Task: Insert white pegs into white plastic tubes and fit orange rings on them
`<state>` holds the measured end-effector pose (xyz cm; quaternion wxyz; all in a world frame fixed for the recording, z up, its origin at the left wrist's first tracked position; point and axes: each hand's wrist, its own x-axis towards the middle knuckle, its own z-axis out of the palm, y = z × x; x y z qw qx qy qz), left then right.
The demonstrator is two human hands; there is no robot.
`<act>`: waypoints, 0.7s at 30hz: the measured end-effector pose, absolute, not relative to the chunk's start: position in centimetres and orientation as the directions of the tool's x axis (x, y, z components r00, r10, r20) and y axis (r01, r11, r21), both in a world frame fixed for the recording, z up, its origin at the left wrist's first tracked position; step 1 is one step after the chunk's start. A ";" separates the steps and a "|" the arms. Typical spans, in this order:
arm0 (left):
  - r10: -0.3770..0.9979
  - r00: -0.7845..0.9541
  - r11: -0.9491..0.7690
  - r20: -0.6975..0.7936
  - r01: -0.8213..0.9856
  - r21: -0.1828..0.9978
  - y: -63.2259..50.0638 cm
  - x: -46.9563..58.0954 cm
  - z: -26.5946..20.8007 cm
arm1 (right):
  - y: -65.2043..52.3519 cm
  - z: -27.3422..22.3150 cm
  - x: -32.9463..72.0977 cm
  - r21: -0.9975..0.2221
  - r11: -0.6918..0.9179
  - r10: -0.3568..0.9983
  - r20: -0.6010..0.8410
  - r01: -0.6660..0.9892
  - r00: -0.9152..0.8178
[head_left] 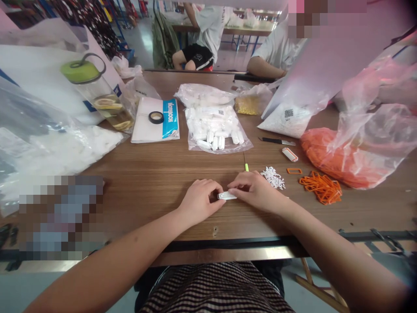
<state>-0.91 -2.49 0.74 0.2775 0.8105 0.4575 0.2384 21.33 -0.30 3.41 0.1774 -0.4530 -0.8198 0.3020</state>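
Note:
Between my hands, just over the brown table, is a small white plastic connector housing (227, 196) with rows of holes along its face. My left hand (201, 200) pinches its left end between thumb and fingers. At the other end, the thumb and fingertips of my right hand (256, 191) close on the piece and hide part of it. Small white plastic bits (273, 178) lie in a pile just beyond my right hand. A thin tool with a green handle (246, 167) lies behind that hand.
To the right are loose orange frames (321, 187), a bag of orange frames (339, 156), a white-and-orange piece (289, 154) and a knife (278, 141). Behind lie a bag of white housings (216, 126) and a notebook (141, 124) with black tape (156, 117). A bottle (107, 102) stands left.

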 end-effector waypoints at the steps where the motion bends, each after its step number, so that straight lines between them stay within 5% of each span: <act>1: 0.875 0.468 -0.425 0.128 0.610 0.669 -2.5 -0.9 0.7 | -0.5 3.4 21.0 -0.645 0.428 0.836 0.016 0.634 -0.548; 10: 0.873 0.470 -0.427 0.132 0.604 0.674 -2.5 -0.9 0.7 | -0.6 3.5 21.7 -0.765 0.284 0.881 -0.031 0.578 -0.473; 13: 0.873 0.469 -0.427 0.134 0.604 0.673 -2.5 -0.9 0.7 | -0.3 4.1 23.7 -0.621 0.378 0.901 0.077 0.686 -0.427; 17: 0.874 0.470 -0.423 0.124 0.608 0.672 -2.4 -0.8 0.7 | -0.8 4.3 26.0 -0.240 0.585 0.810 0.146 0.774 -0.567; 21: 0.879 0.461 -0.413 0.118 0.617 0.670 -2.5 -0.8 0.7 | -2.1 3.5 26.7 -0.180 0.631 0.774 0.078 0.754 -0.629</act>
